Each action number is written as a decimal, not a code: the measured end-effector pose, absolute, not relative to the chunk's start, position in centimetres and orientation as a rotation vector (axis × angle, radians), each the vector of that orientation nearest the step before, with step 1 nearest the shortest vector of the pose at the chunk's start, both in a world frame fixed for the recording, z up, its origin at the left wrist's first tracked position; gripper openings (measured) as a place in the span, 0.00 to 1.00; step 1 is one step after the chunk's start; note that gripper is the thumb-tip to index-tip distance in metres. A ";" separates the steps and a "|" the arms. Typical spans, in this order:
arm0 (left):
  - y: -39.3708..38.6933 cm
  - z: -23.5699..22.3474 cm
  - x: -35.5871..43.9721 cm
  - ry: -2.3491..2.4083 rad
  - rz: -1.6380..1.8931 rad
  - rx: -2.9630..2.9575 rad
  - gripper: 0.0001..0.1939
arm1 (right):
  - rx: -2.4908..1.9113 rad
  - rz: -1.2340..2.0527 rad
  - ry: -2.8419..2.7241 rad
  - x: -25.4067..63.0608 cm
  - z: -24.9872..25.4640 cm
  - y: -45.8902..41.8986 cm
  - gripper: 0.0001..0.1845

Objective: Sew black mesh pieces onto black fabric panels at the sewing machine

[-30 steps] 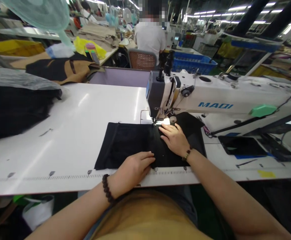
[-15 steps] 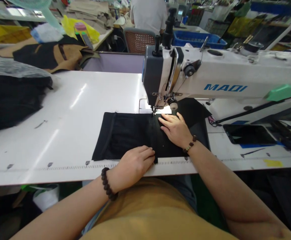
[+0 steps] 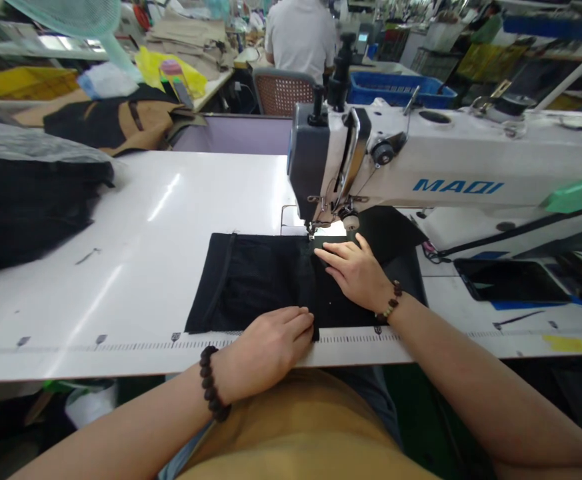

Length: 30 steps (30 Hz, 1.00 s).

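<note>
A black fabric piece (image 3: pixel 255 280) lies flat on the white sewing table (image 3: pixel 135 267), its far edge under the presser foot of the white sewing machine (image 3: pixel 421 173). My left hand (image 3: pixel 271 343) rests at the fabric's near edge, fingers curled and pinching the cloth. My right hand (image 3: pixel 355 270) lies flat on the fabric just in front of the needle, fingers stretched out and pressing it down. Both wrists wear bead bracelets.
A pile of dark fabric under grey plastic (image 3: pixel 25 193) sits at the table's left. A black tablet (image 3: pixel 511 280) lies to the right of the machine. Behind, a person in a white shirt (image 3: pixel 301 37) sits on a chair near blue crates (image 3: pixel 401 90).
The camera has shifted slightly. My hands keep nearly the same hold on the fabric; the right hand's fingers have crept a little nearer to the presser foot.
</note>
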<state>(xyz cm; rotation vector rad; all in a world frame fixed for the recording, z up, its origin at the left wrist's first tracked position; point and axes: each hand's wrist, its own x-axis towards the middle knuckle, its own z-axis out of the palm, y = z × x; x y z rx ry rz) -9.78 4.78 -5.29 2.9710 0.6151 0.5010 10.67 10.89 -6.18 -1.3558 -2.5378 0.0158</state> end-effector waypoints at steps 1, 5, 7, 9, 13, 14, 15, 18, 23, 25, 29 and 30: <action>4.8 -5.2 -9.7 0.622 0.504 2.967 0.14 | -1.343 0.015 -2.559 10.8 -6.1 10.9 0.18; 4.6 -5.0 -9.5 0.651 0.497 2.946 0.14 | -1.317 -0.007 -2.631 10.9 -5.8 11.1 0.18; 4.6 -5.0 -9.5 0.667 0.475 2.931 0.14 | -1.312 -0.033 -2.664 10.9 -5.6 11.2 0.17; 4.5 -5.0 -9.5 0.679 0.470 2.919 0.13 | -1.315 -0.059 -2.693 10.8 -5.5 11.2 0.17; 4.5 -5.1 -9.6 0.667 0.506 2.929 0.13 | -1.324 -0.081 -2.729 10.7 -5.3 11.2 0.18; 4.5 -5.1 -9.6 0.659 0.508 2.931 0.13 | -1.323 -0.081 -2.733 10.7 -5.3 11.2 0.19; 4.6 -5.1 -9.6 0.654 0.504 2.931 0.14 | -1.324 -0.080 -2.736 10.7 -5.3 11.3 0.19; 4.6 -5.1 -9.6 0.653 0.500 2.922 0.14 | -1.329 -0.080 -2.735 10.7 -5.3 11.5 0.18; 5.0 -5.2 -9.7 0.649 0.444 2.922 0.14 | -1.322 -0.068 -2.708 10.7 -5.5 12.0 0.18; 5.3 -5.1 -9.8 0.638 0.419 2.927 0.14 | -1.320 -0.052 -2.693 10.8 -5.5 12.0 0.18; 6.4 -5.1 -9.7 0.606 0.405 2.964 0.14 | -1.309 -0.016 -2.680 10.9 -5.6 12.1 0.19; 6.7 -5.1 -9.7 0.606 0.410 2.974 0.15 | -1.307 -0.009 -2.677 10.9 -5.6 12.1 0.19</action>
